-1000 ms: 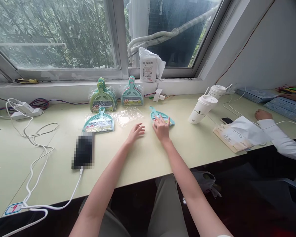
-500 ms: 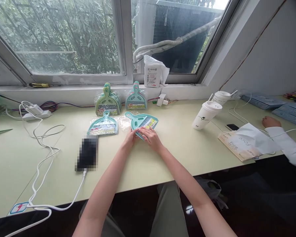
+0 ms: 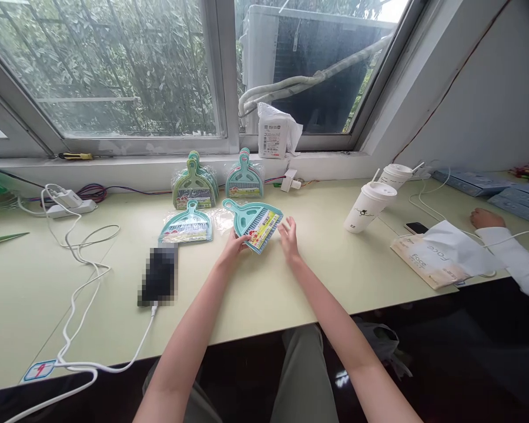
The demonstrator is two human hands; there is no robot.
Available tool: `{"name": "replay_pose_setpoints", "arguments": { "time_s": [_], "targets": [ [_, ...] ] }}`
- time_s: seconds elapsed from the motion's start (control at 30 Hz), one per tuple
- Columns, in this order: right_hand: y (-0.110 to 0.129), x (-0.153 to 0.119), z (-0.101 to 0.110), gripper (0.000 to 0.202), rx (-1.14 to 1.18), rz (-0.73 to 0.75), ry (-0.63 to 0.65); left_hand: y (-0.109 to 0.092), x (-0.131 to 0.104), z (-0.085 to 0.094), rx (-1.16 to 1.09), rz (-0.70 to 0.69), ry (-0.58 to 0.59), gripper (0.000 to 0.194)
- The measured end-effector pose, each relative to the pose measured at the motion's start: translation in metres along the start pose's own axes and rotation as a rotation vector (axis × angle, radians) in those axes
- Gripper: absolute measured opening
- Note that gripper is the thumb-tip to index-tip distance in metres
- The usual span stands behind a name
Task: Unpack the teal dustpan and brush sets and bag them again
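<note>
A turquoise dustpan (image 3: 245, 216) with a brush under a printed label is tilted in front of me, its handle pointing to the upper left. My left hand (image 3: 234, 247) grips its lower left edge, thumb on top and the other fingers mostly hidden beneath. By the right corner of the dustpan, my right hand (image 3: 290, 238) has its fingers apart and holds nothing; whether a fingertip touches the edge I cannot tell. Another wrapped turquoise dustpan (image 3: 187, 226) lies left of my hands. Behind stand a stack of green and turquoise dustpans (image 3: 194, 187) and a smaller turquoise stack (image 3: 245, 179).
A blurred phone (image 3: 157, 276) with a white cable (image 3: 134, 346) lies to the left. White lidded cups (image 3: 367, 208) and a tissue pack (image 3: 427, 261) stand or lie to the right, near another person's hand (image 3: 488, 218). A power strip (image 3: 70, 207) sits at the back left.
My right hand has lifted off the dustpan's label and moved right, its fingers opening. The left hand keeps its hold at the lower left edge, and more of the label shows.
</note>
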State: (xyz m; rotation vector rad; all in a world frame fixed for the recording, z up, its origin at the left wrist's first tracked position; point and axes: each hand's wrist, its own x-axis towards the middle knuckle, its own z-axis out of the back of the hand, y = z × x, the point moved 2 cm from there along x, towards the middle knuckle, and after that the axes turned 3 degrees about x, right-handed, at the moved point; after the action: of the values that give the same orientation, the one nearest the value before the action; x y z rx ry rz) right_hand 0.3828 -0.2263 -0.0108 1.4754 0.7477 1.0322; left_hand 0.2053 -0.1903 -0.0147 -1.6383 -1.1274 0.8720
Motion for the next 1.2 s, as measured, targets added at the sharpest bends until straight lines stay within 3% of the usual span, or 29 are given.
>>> {"name": "replay_pose_setpoints", "arguments": {
  "time_s": [0.13, 0.23, 0.3, 0.37, 0.47, 0.53, 0.63, 0.8, 0.9, 1.07, 1.2],
  "targets": [
    [-0.01, 0.001, -0.01, 0.041, 0.34, -0.267, 0.314, -0.001, -0.003, -0.003, 0.066, -0.026, 0.046, 0.06],
    [-0.012, 0.0, -0.012, 0.033, 0.435, -0.328, 0.271, -0.004, -0.003, -0.003, 0.189, -0.05, 0.09, 0.063],
    [-0.011, 0.002, -0.01, 0.03, 0.46, -0.352, 0.232, -0.009, 0.0, 0.002, 0.339, -0.105, 0.084, 0.049],
    [-0.009, 0.004, -0.005, 0.029, 0.467, -0.372, 0.197, -0.015, 0.004, 0.013, 0.559, -0.225, -0.069, 0.036],
    [-0.008, 0.008, 0.005, 0.027, 0.455, -0.407, 0.154, -0.022, 0.005, 0.034, 0.958, -0.429, -0.43, 0.035],
    [-0.008, 0.01, 0.011, 0.025, 0.444, -0.433, 0.145, -0.024, 0.003, 0.043, 1.171, -0.487, -0.543, 0.035],
    [-0.007, 0.012, 0.018, 0.021, 0.415, -0.474, 0.175, -0.023, 0.002, 0.048, 1.275, -0.427, -0.507, 0.036],
    [0.0, 0.011, 0.028, 0.022, 0.389, -0.514, 0.266, -0.023, 0.002, 0.049, 1.178, -0.243, -0.45, 0.034],
    [0.005, 0.011, 0.035, 0.022, 0.356, -0.529, 0.306, -0.02, 0.003, 0.048, 1.261, -0.28, -0.455, 0.028],
    [0.007, 0.012, 0.048, 0.021, 0.334, -0.5, 0.363, -0.009, 0.006, 0.043, 1.489, -0.354, -0.356, 0.017],
    [0.005, 0.015, 0.056, 0.025, 0.317, -0.486, 0.386, -0.009, 0.007, 0.043, 1.488, -0.3, -0.427, 0.023]
  ]
}}
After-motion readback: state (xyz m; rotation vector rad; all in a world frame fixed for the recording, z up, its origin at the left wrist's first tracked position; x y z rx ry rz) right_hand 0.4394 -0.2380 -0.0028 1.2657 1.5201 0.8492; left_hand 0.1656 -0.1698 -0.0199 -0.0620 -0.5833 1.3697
